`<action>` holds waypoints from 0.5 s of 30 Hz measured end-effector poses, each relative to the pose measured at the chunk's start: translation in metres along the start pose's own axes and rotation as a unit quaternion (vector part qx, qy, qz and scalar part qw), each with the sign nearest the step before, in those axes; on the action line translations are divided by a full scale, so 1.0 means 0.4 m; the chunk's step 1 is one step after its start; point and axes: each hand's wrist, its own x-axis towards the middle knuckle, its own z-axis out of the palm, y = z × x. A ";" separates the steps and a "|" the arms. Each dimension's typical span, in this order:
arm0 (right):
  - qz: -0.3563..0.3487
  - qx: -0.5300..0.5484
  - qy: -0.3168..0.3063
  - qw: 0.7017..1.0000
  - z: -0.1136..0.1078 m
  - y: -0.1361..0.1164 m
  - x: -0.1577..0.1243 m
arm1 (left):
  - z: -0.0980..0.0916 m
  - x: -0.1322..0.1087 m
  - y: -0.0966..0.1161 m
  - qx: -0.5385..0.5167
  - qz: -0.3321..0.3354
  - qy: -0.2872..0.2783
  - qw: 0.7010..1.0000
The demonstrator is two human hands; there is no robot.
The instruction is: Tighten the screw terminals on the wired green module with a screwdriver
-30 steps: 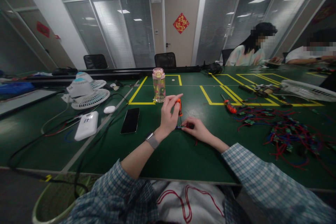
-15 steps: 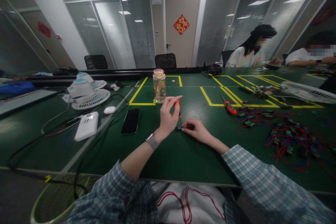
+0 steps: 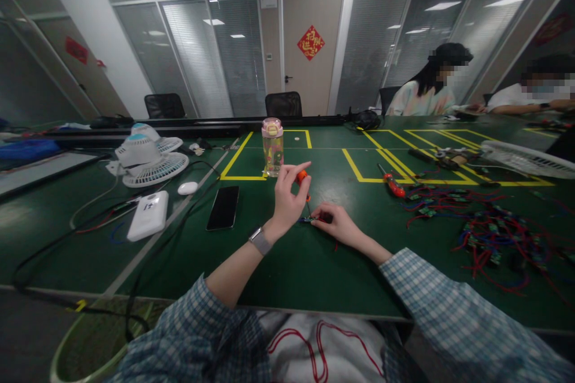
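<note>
My left hand (image 3: 287, 198) is closed round the orange handle of a small screwdriver (image 3: 302, 181), held upright with its tip down on a small circuit board (image 3: 311, 219) on the green table (image 3: 278, 263). My right hand (image 3: 336, 222) pinches that board and pins it flat against the table. A red wire runs out from under the right hand. A watch sits on my left wrist.
A black phone (image 3: 223, 206), white power bank (image 3: 148, 215), mouse (image 3: 187, 188) and desk fans (image 3: 148, 161) lie to the left. A clear bottle (image 3: 272, 147) stands behind my hands. A red screwdriver (image 3: 390, 181) and a heap of wired boards (image 3: 485, 227) lie to the right. Two people sit at the far right.
My left-hand fingers have shifted on the screwdriver handle, which now shows more from its top. The right hand and board have stayed put.
</note>
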 end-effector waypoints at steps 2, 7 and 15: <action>-0.002 -0.002 0.003 1.000 0.001 -0.002 0.000 | 0.000 0.002 0.000 0.009 -0.001 0.001 1.000; 0.001 -0.011 0.004 1.000 0.001 -0.004 0.003 | -0.002 0.008 -0.002 -0.016 -0.011 -0.033 0.999; 0.029 -0.001 0.015 0.999 -0.011 0.027 0.023 | 0.022 0.034 -0.007 -0.046 -0.025 -0.042 0.998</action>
